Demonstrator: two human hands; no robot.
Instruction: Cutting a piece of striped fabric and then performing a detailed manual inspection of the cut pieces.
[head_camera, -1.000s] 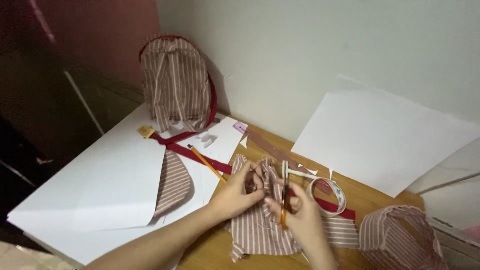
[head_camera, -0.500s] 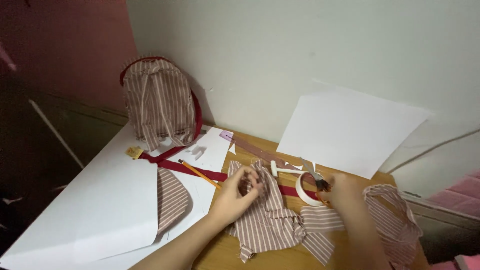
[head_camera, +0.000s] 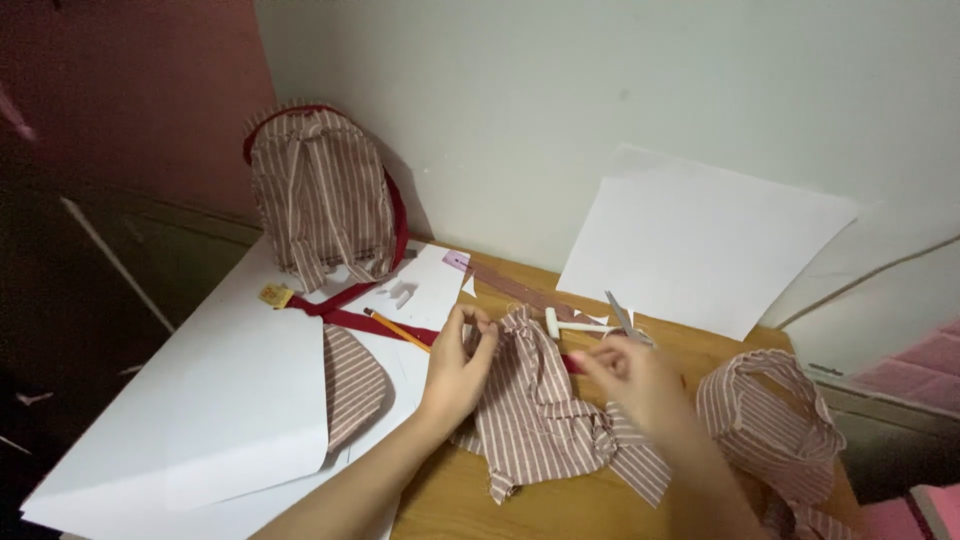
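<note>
A crumpled piece of red-and-white striped fabric (head_camera: 535, 420) lies on the wooden table (head_camera: 450, 500). My left hand (head_camera: 455, 365) pinches its upper left edge between thumb and fingers. My right hand (head_camera: 630, 385) is blurred with motion just right of the fabric's top. It appears closed around a pair of scissors (head_camera: 620, 315), whose metal blades stick up behind the fingers. A small white tool (head_camera: 575, 326) lies just beyond the fabric.
A striped backpack with red trim (head_camera: 320, 190) leans on the wall at the back left. Its red strap (head_camera: 345, 318), a pencil (head_camera: 400, 330) and a purple ruler (head_camera: 500, 282) lie nearby. White paper sheets (head_camera: 200, 410) cover the left; another sheet (head_camera: 700, 240) leans on the wall. More striped fabric (head_camera: 770, 420) sits at the right.
My right hand let go of the orange pencil-like tool, reached right, and has come back toward the fabric with scissors. My left hand stays on the fabric's edge. The camera has shifted.
</note>
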